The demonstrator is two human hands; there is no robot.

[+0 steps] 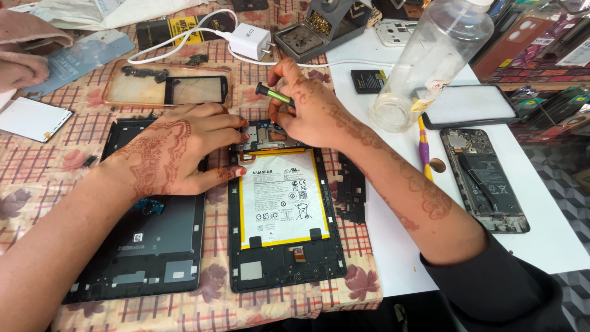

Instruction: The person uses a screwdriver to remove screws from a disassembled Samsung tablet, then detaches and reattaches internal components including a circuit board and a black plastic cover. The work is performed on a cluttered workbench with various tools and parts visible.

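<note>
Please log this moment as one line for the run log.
right hand: holds screwdriver at top of opened tablet | left hand: flat, fingertips on tablet's left edge | back cover: lies left of tablet

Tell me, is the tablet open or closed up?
Open. The tablet lies with its back off, so its white battery and circuit board show. The dark back cover lies beside it, under the left hand.

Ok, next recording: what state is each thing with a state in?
Tablet: opened, battery exposed, flat.
Back cover: off, lying beside the tablet.
Screwdriver: tilted, gripped by right hand.
Left hand: open, resting across cover and tablet edge.
Plastic bottle: looks empty, leaning.
Phone: back removed, internals showing.
</note>
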